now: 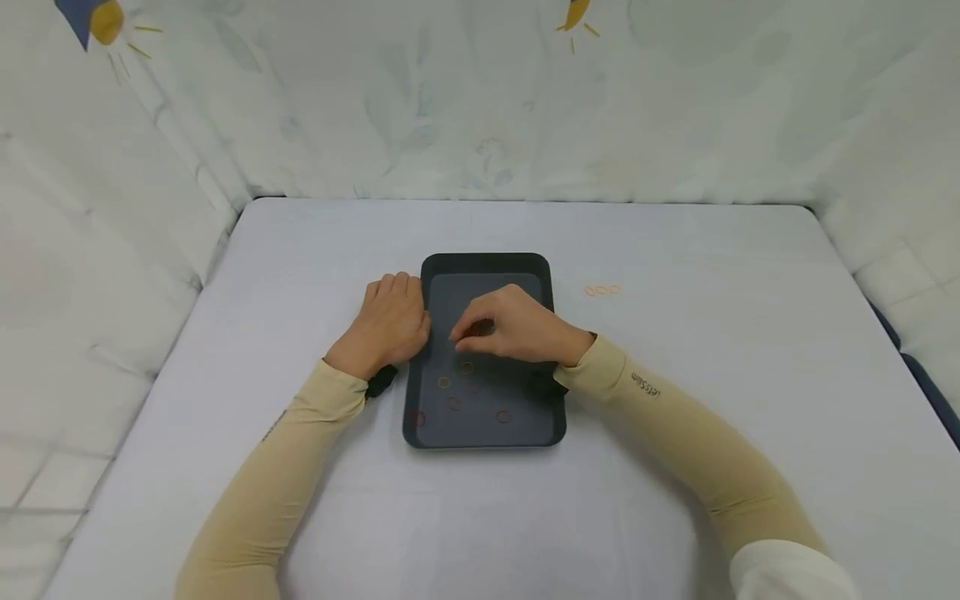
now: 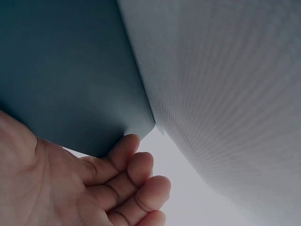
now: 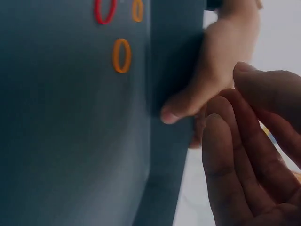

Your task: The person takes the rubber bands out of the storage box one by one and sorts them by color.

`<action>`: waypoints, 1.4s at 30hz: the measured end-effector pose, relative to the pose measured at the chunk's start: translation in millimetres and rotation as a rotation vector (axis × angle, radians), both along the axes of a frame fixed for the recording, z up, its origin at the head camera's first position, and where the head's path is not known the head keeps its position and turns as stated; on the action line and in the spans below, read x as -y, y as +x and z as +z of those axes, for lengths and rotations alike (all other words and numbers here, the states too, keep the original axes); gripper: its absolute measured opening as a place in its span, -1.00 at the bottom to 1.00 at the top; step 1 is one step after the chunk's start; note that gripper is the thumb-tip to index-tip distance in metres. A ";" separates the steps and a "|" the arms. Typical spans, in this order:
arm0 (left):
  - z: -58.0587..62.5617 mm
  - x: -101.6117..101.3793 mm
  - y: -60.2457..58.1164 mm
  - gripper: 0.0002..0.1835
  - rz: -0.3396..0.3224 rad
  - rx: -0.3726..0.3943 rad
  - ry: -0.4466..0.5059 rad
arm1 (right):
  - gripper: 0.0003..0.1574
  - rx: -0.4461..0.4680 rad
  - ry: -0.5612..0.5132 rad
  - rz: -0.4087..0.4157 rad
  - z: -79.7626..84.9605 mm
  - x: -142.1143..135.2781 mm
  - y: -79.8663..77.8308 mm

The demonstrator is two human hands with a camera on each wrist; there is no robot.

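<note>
My left hand (image 1: 388, 321) grips the left wall of a dark grey tray (image 1: 532, 429), its thumb over the inner side and its other fingers outside, as the right wrist view shows. Over the middle of the tray hovers my right hand (image 1: 517, 327), thumb and fingertips bent toward each other with a small gap and nothing visible between them. Several small rubber bands lie scattered on the tray's near half, among them an orange band (image 3: 114, 57) and a red band (image 3: 112, 13). The left wrist view has the left fingers (image 2: 141, 193) bent beside the tray's outer wall.
On the white table (image 1: 712, 292), right of the tray, lie three orange bands (image 1: 601, 291) in a short row. A pale patterned curtain (image 1: 465, 100) hangs behind the table's far edge and along both sides.
</note>
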State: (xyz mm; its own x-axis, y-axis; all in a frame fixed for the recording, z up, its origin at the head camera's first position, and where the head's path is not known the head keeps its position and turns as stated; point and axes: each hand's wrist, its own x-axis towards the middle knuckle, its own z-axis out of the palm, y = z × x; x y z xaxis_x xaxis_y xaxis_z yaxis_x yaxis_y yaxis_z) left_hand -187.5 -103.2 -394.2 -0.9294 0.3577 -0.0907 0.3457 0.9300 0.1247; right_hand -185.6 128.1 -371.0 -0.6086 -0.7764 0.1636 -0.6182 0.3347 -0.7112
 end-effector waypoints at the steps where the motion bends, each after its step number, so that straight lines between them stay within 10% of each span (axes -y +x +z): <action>1: 0.1 -0.4 -0.1 -0.66 -0.001 -0.001 0.001 | -0.82 0.010 0.015 0.004 -1.9 1.5 -0.8; 13: 4.6 -5.1 -0.8 -0.64 -0.005 -0.004 -0.011 | -0.74 0.112 0.248 0.044 -9.4 8.1 -4.7; 42: -0.3 1.0 1.1 -0.68 -0.011 -0.015 -0.007 | -0.87 0.063 0.252 0.141 -17.5 13.5 0.3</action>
State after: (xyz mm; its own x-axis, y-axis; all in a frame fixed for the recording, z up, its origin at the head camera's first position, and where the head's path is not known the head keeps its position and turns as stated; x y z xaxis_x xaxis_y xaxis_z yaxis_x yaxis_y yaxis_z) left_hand -186.4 -104.3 -394.5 -0.9266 0.3674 -0.0797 0.3578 0.9269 0.1130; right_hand -185.2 114.6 -388.6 -0.4944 -0.8656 -0.0801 -0.6286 0.4196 -0.6549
